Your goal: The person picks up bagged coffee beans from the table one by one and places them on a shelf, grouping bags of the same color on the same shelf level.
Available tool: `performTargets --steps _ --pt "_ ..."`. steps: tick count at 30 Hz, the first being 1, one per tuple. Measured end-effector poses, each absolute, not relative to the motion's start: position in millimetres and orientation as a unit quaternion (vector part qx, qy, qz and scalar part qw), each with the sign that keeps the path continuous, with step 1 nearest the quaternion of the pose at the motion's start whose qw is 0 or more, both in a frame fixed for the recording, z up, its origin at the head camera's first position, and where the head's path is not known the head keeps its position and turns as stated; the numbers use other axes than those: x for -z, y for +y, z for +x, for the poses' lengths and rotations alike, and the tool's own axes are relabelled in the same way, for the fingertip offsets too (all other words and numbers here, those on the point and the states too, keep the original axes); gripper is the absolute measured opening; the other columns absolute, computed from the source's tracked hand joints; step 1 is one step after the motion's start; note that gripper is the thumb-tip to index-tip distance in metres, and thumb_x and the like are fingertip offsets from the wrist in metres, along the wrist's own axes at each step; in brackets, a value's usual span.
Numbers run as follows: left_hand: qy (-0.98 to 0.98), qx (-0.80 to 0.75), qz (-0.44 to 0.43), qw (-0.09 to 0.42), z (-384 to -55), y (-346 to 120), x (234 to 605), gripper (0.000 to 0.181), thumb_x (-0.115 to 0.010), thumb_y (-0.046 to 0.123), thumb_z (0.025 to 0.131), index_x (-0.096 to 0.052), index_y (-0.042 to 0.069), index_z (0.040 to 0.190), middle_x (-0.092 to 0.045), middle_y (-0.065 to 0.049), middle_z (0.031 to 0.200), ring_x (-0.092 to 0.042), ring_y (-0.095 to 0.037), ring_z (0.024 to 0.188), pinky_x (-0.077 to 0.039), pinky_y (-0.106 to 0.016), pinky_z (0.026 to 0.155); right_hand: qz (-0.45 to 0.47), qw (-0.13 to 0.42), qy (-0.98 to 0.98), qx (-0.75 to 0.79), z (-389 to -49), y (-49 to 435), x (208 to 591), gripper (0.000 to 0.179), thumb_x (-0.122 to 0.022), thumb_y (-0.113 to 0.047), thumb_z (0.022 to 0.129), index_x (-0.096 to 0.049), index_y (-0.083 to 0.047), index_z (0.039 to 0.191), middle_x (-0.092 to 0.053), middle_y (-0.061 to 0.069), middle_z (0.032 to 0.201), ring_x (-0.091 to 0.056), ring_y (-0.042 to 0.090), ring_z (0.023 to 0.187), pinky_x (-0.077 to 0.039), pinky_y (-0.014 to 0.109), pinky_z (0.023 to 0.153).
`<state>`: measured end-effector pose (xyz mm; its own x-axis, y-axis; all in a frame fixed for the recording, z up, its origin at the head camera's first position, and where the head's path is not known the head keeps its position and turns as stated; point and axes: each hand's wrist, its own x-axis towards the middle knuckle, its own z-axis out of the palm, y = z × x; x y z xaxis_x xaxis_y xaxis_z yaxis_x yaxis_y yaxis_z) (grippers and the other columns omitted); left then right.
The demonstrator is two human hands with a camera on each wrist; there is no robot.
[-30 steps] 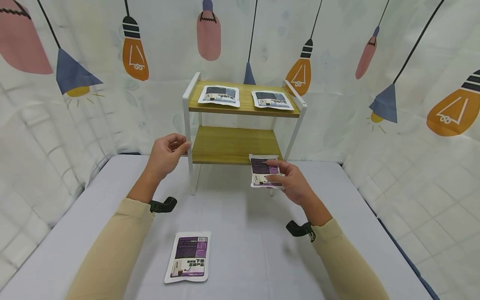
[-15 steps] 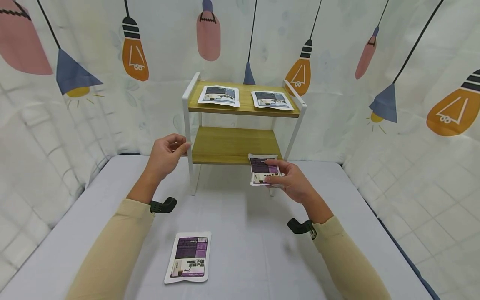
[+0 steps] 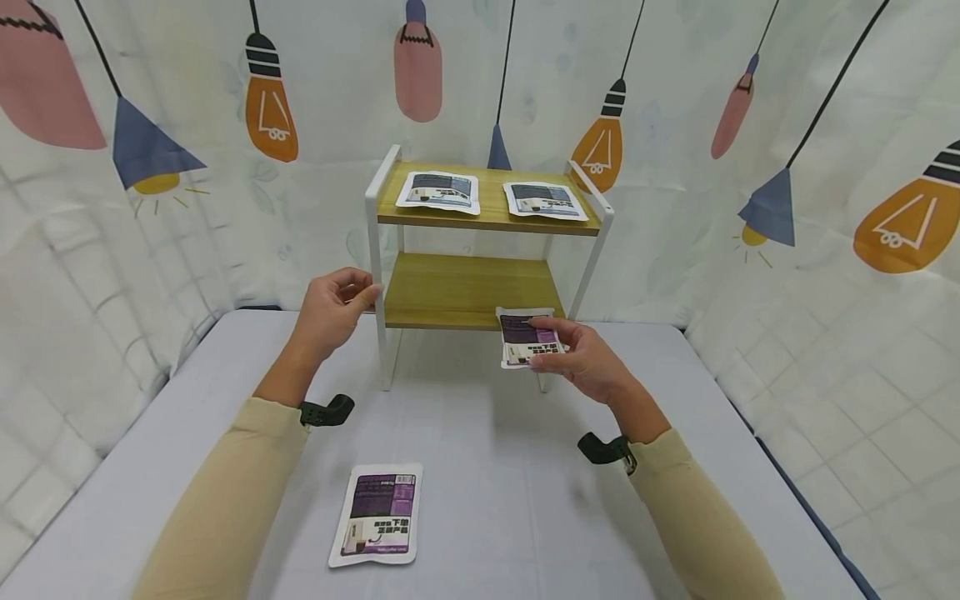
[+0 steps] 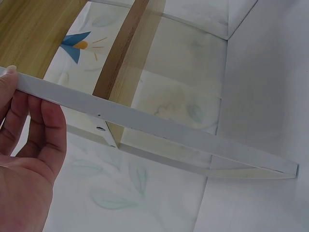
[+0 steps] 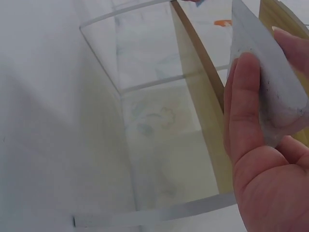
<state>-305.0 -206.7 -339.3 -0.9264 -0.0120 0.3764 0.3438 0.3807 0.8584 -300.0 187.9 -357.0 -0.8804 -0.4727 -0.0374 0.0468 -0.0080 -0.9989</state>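
Observation:
A two-tier shelf rack with wooden boards and a white frame (image 3: pixel 374 250) stands at the back of the table. My left hand (image 3: pixel 334 308) pinches its left front post; in the left wrist view the thumb lies on one side of the white post (image 4: pixel 154 123) and the curled fingers on the other. My right hand (image 3: pixel 585 358) grips a purple-and-white flat pouch (image 3: pixel 517 333) by its right side, before the front edge of the lower board (image 3: pixel 465 287). In the right wrist view the pouch's plain white back (image 5: pixel 277 82) shows between fingers and thumb.
Two flat pouches with blue-grey labels, one left (image 3: pixel 438 192) and one right (image 3: pixel 546 201), lie on the upper board (image 3: pixel 491 187). Another purple-labelled pouch (image 3: pixel 377 514) lies on the white tabletop (image 3: pixel 480 500) near the front. A patterned curtain (image 3: pixel 322 83) hangs close behind the rack.
My right hand and its pouch have risen slightly toward the lower board's front edge. My left hand stays on the post, and the other pouches have not moved.

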Motion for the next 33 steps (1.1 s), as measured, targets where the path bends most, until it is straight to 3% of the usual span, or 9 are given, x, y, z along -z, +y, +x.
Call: performTargets --steps 5,17,33 --pt "-0.813 0.549 -0.104 0.165 -305.7 -206.8 339.9 0.034 -0.067 0.032 0.1 -0.067 0.0 0.111 -0.065 -0.008 0.105 -0.068 -0.008 0.094 -0.057 -0.013 0.082 -0.171 0.201 0.671 0.693 -299.9 189.5 355.9 0.071 -0.069 0.011 0.089 -0.043 -0.005 0.153 -0.035 0.016 0.151 -0.053 0.027 0.125 -0.057 0.022 0.094" --pt "-0.811 0.549 -0.108 0.17 -306.9 -207.0 340.9 0.031 -0.067 0.029 0.1 -0.067 0.0 0.11 -0.065 -0.005 0.102 -0.068 -0.006 0.094 -0.058 -0.015 0.083 -0.196 0.212 0.664 0.69 -301.8 194.2 358.5 0.077 -0.069 0.015 0.087 -0.04 -0.007 0.155 -0.032 0.017 0.153 -0.053 0.026 0.126 -0.057 0.024 0.096" --pt "-0.814 0.547 -0.103 0.167 -305.6 -206.4 340.0 0.032 -0.067 0.031 0.101 -0.067 0.001 0.111 -0.066 -0.007 0.105 -0.068 -0.008 0.094 -0.056 -0.013 0.083 -0.202 0.185 0.667 0.693 -304.1 194.8 361.4 0.073 -0.068 0.011 0.089 -0.04 -0.004 0.155 -0.032 0.014 0.151 -0.047 0.026 0.128 -0.054 0.02 0.096"
